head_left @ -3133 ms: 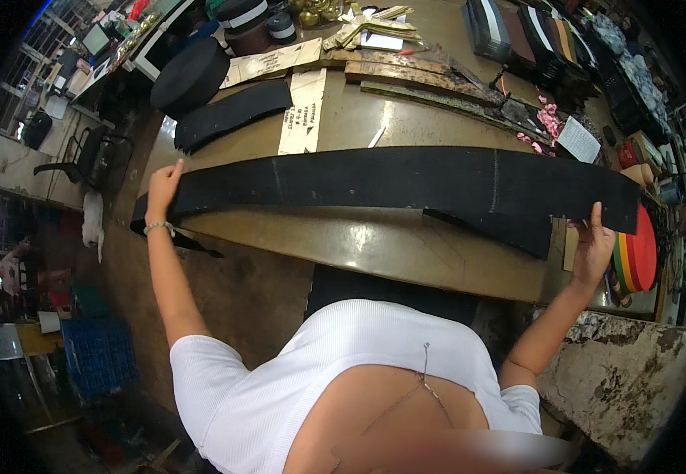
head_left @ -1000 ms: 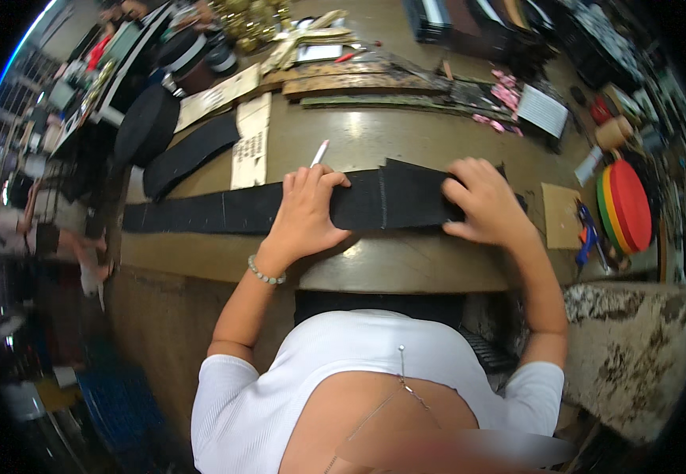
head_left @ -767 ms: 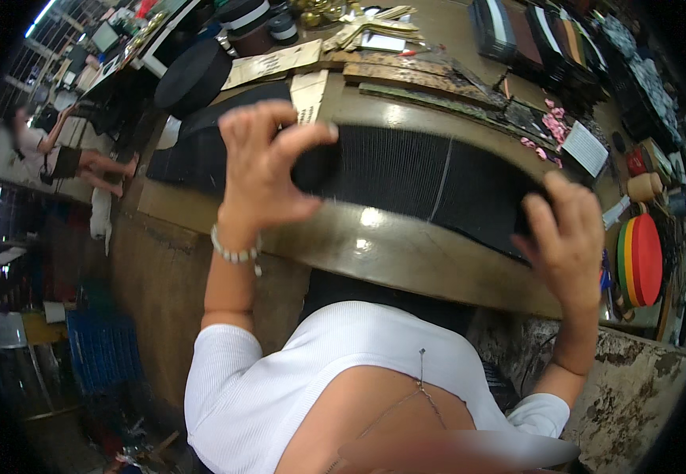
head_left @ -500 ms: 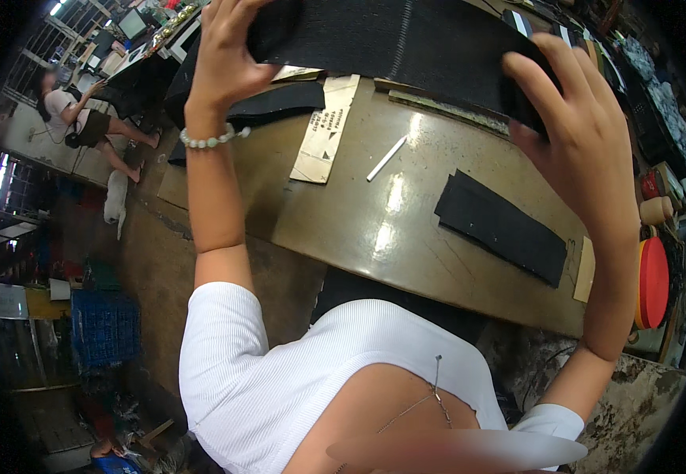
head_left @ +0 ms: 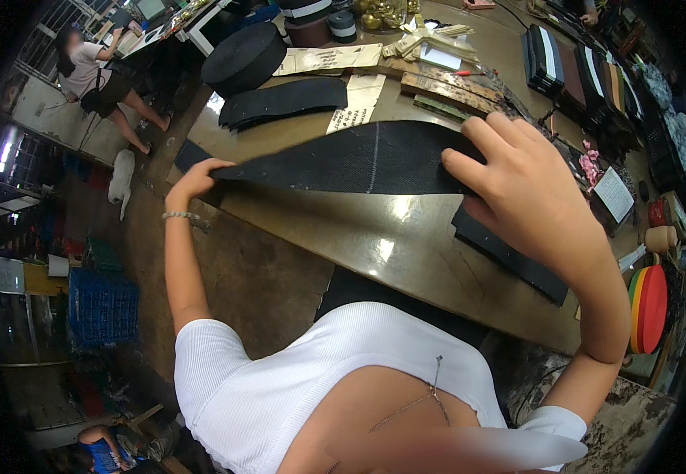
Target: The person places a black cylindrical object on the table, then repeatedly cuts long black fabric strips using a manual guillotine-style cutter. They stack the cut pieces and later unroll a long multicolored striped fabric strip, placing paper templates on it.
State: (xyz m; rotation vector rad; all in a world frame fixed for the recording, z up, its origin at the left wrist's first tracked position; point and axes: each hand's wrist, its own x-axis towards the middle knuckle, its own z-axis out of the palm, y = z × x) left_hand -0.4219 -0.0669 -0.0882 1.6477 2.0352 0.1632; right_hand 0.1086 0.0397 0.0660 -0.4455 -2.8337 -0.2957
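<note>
Between my two hands a wide black elastic band stretches over the table, crossed by a pale seam-like line near its middle. My left hand pinches the left end, where the band narrows and twists, out past the table's edge. Around the right end my right hand is closed, its fingers over the top and the thumb beneath. Below the right hand lies a flat black strip, partly covered. Beyond the band rests a stack of black strips beside a cardboard piece with handwriting.
A large black roll stands at the table's far left. Wooden slats and stacked dark bands lie farther back. A striped roll is at right. On the floor are a white animal and a blue crate; another person stands beyond.
The band has come nearer and lower, baring the far tabletop. My left hand has moved left and down, my right hand a little down and left. The white pen is out of sight.
</note>
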